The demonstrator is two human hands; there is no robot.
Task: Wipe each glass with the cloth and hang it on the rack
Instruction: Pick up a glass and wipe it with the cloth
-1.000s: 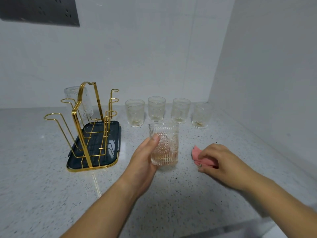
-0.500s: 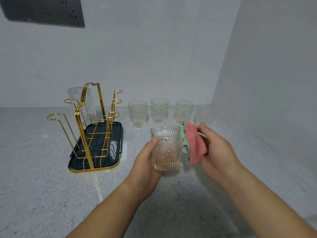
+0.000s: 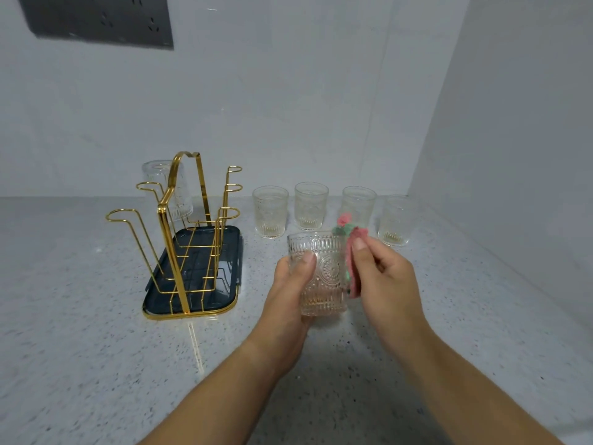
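My left hand (image 3: pixel 290 285) grips an embossed clear glass (image 3: pixel 324 277) upright, just above the counter. My right hand (image 3: pixel 383 277) pinches a pink and green cloth (image 3: pixel 351 252) against the glass's right side. To the left stands a gold wire rack (image 3: pixel 189 239) on a dark tray (image 3: pixel 154 300). One glass (image 3: pixel 154 175) hangs upside down on the rack's far left peg. Several more glasses stand in a row behind, among them one (image 3: pixel 270 211) nearest the rack and one (image 3: pixel 396 220) by the right wall.
The speckled white counter (image 3: pixel 80 332) runs into a corner, with a wall close on the right (image 3: pixel 513 155) and another behind. A dark socket panel (image 3: pixel 96 20) is mounted high on the back wall.
My right hand picked the cloth up from the counter and brought it against the right side of the glass. My left hand closed round the glass and raised it slightly.
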